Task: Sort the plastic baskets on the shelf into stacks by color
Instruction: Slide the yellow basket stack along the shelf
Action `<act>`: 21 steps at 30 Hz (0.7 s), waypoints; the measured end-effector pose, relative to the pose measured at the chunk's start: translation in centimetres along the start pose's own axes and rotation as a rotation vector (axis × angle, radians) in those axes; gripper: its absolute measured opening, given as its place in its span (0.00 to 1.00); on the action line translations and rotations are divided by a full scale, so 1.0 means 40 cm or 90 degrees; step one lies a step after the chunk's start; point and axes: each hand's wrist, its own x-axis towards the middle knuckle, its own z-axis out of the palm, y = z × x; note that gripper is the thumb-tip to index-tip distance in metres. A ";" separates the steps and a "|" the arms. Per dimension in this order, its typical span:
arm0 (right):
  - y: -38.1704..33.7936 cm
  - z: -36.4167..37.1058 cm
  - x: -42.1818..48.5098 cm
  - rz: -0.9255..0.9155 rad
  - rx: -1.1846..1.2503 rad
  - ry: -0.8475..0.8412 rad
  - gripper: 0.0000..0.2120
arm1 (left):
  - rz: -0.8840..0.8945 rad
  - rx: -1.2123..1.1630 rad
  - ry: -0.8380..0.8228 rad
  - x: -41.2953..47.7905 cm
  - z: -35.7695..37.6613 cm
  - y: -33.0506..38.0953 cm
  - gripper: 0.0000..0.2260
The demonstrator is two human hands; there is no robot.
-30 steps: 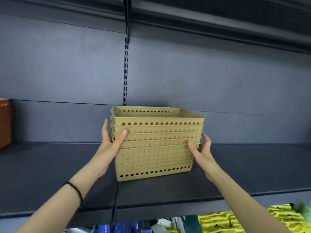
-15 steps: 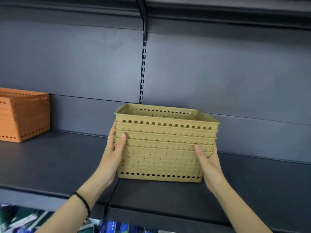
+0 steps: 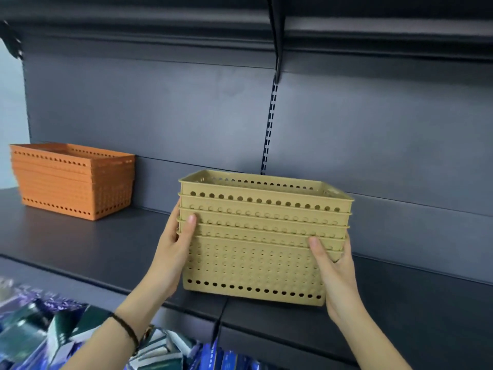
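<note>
Both hands gripped a nested stack of yellow perforated baskets (image 3: 256, 236) by its ends: the left hand (image 3: 173, 252) closed on the left end with its thumb across the front rims, the right hand (image 3: 336, 276) likewise on the right end. The stack stood at the front of the dark shelf (image 3: 80, 249). A stack of orange baskets (image 3: 74, 180) stood well apart to the left, near the back panel (image 3: 160, 116).

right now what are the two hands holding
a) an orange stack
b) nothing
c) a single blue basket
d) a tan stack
d: the left hand and right hand grip the two ends of the tan stack, while the orange stack sits untouched on the shelf to the left.
</note>
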 end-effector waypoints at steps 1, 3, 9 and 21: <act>0.011 0.031 -0.004 0.003 0.005 0.002 0.35 | 0.002 0.007 0.002 0.005 -0.034 0.000 0.33; 0.030 0.105 -0.009 0.006 0.007 0.003 0.39 | 0.010 0.024 -0.005 0.024 -0.106 0.004 0.34; 0.092 0.358 0.005 0.011 0.012 0.006 0.36 | 0.001 0.046 -0.010 0.147 -0.339 0.003 0.29; 0.183 0.653 0.059 0.094 0.011 -0.033 0.55 | 0.000 0.099 -0.005 0.338 -0.622 -0.049 0.22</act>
